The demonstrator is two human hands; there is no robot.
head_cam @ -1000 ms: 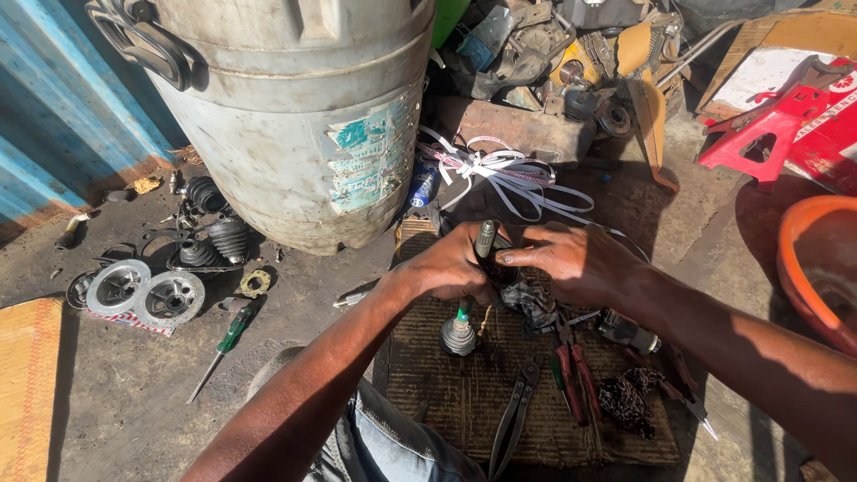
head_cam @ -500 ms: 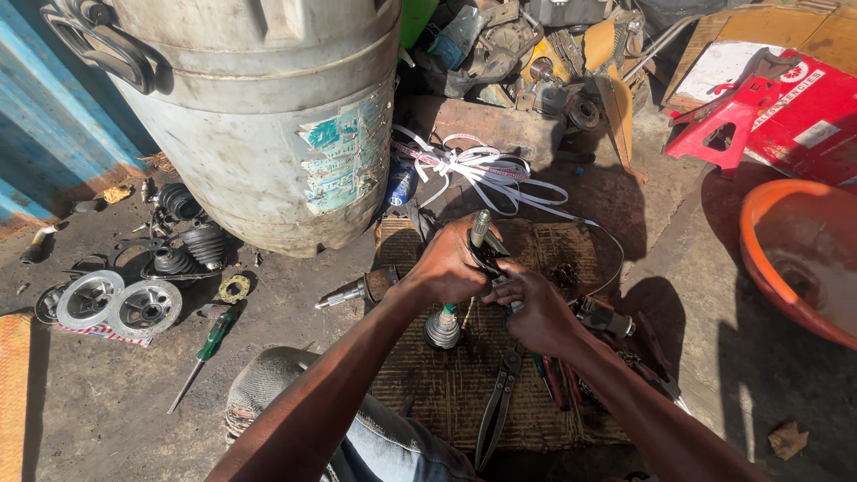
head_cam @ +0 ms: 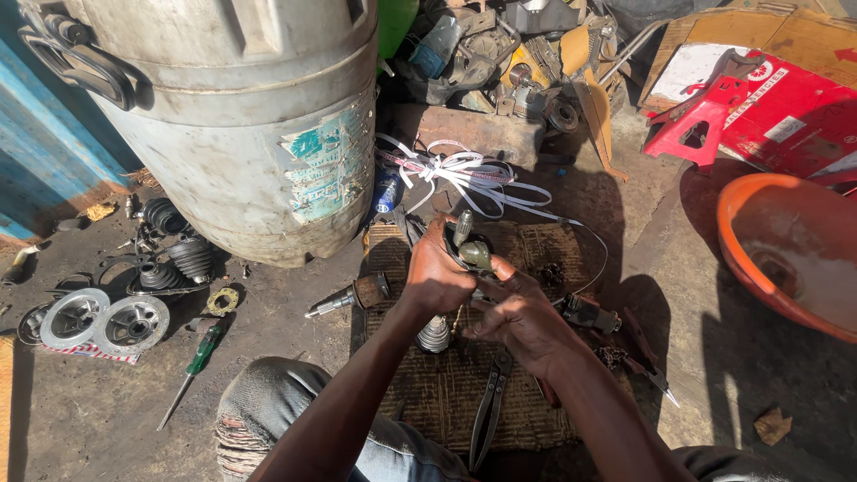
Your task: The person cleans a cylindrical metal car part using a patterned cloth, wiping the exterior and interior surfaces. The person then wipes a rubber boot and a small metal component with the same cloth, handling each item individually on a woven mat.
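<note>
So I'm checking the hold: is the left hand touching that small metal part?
Touching. The head view shows the left hand wrapped around the small metal part.

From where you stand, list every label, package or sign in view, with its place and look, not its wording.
Torn label: on the grey drum's side, upper left; ragged rectangle, teal and white.
Red box: flat on the ground, top right; red with white print and a pale sticker.
Cardboard sheet: behind the red box; brown with a white panel.
No screens.
</note>
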